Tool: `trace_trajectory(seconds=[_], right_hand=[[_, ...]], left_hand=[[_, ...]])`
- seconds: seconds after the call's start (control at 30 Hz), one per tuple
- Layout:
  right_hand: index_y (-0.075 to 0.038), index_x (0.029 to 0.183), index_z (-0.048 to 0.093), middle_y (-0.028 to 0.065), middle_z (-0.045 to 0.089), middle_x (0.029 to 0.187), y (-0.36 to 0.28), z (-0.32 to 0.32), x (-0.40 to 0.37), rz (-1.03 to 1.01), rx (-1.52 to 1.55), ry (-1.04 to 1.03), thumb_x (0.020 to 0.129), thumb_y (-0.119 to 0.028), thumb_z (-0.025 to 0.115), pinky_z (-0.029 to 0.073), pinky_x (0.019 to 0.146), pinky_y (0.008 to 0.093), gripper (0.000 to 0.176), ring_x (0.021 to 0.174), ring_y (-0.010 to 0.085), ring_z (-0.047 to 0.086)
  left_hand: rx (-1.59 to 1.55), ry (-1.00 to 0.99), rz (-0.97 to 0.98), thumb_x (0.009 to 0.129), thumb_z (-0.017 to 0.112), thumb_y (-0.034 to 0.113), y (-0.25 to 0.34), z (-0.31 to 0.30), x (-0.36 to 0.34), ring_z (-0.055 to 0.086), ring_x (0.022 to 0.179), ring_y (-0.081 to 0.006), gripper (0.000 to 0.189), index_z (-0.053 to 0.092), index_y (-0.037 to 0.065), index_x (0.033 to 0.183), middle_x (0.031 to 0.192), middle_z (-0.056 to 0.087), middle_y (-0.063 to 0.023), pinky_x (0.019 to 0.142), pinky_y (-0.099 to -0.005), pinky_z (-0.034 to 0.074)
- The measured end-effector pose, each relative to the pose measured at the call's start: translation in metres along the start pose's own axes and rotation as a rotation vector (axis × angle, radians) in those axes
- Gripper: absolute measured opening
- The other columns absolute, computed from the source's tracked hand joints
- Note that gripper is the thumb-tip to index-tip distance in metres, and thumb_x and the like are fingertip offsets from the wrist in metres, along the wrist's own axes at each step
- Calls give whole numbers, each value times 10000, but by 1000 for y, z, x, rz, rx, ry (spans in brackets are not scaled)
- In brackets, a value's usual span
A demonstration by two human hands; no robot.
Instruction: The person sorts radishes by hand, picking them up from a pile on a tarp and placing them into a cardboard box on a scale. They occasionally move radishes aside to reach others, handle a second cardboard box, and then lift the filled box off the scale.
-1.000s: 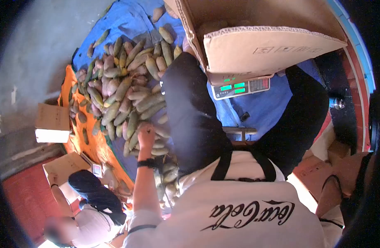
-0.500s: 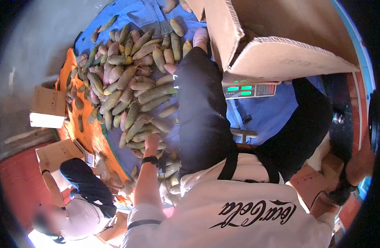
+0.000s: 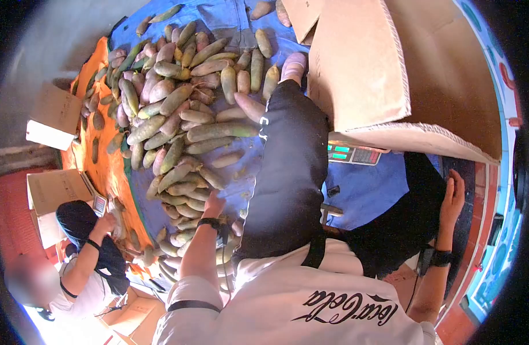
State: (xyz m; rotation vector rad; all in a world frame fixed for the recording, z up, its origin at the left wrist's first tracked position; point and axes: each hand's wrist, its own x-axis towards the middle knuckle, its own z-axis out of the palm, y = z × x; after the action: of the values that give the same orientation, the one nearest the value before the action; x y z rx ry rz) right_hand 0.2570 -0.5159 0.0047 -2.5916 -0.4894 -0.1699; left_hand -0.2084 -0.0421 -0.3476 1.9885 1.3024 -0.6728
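Observation:
Long green and pinkish radishes (image 3: 178,100) lie in a loose heap on a blue tarp (image 3: 230,172). My left hand (image 3: 214,204), with a dark band at the wrist, reaches down to the near part of this heap. Its fingers point away and are mostly hidden, so whether they hold a radish does not show. Beside my bent right leg, my right hand (image 3: 453,192) is raised with fingers stretched out and nothing in it. A large cardboard box (image 3: 356,63) with raised flaps stands ahead, above a digital scale (image 3: 354,154) with green digits.
At the lower left sits another person (image 3: 98,259), one hand near a small scale (image 3: 99,204). Cardboard boxes (image 3: 57,192) stand by them. An orange sheet (image 3: 112,167) with more radishes borders the blue tarp. A small black object (image 3: 333,191) lies between my legs.
My right hand has come in from the far right edge to beside my right leg. My left hand stays at the heap. The view has shifted, and the other person has raised a hand.

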Motion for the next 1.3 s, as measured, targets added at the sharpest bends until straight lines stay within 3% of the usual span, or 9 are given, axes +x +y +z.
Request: trace_trajectory(seconds=[0.13,0.43,0.53,0.67,0.97,1.03,1.17,1.23,1.3], right_hand=[[20,1092,558,139,587,1073,-7,-2,0,-41,-99,-33,930,-135,462,400,915,321,244,1010,240,547],[15,1079,564,136,590,1048,0,-2,-2,-70,-192,-23,925,-136,468,411,897,328,235,991,258,551],[13,1080,564,141,589,1050,-2,-1,-1,-67,-183,-14,924,-135,468,414,896,331,236,991,263,554],[17,1069,566,154,587,1046,1,-1,1,-90,-209,-22,925,-132,463,415,891,339,232,984,282,554],[25,1028,562,150,585,990,-5,0,1,-113,-233,-3,928,-137,467,420,852,340,213,935,278,557],[27,1022,557,151,580,984,-3,1,-1,-110,-227,7,928,-137,468,420,845,340,209,929,282,554],[31,1002,545,156,570,970,-3,1,-1,-105,-241,5,929,-133,464,418,827,342,196,909,297,543],[32,998,542,159,569,969,-6,1,0,-81,-223,-13,930,-130,462,417,823,344,193,903,301,540],[31,1005,549,160,571,979,-6,2,0,-192,-315,17,929,-126,459,417,833,342,197,914,304,542]], left_hand=[[-81,90,-32,720,650,264,32,-18,-22,535,1073,-353,619,415,120,1274,1137,562,-224,905,-414,431],[-40,209,-444,726,644,251,79,-64,-41,388,1182,-372,626,399,99,1282,1268,357,-189,974,-417,371],[188,340,-491,761,612,201,93,-91,-52,329,1229,-339,552,420,136,1274,1307,342,-146,977,-413,349],[347,509,-333,720,670,138,65,-94,-37,252,1309,-305,662,384,151,1317,1433,237,-97,997,-448,328],[292,445,-115,679,704,109,69,-137,-10,162,1361,-326,785,323,152,1365,1469,204,-78,1022,-551,272],[398,265,-156,700,680,116,77,-146,-6,163,1360,-330,726,353,150,1347,1469,210,-80,1025,-549,269],[759,256,-48,740,634,124,63,-148,5,219,1342,-324,511,471,161,1223,1424,294,-91,1012,-530,294],[785,302,-15,771,606,121,55,-143,4,308,1288,-313,398,505,159,1155,1333,393,-92,981,-505,335],[669,151,-107,807,573,132,53,-143,2,373,1223,-287,325,525,155,1128,1224,457,-83,944,-480,368]])
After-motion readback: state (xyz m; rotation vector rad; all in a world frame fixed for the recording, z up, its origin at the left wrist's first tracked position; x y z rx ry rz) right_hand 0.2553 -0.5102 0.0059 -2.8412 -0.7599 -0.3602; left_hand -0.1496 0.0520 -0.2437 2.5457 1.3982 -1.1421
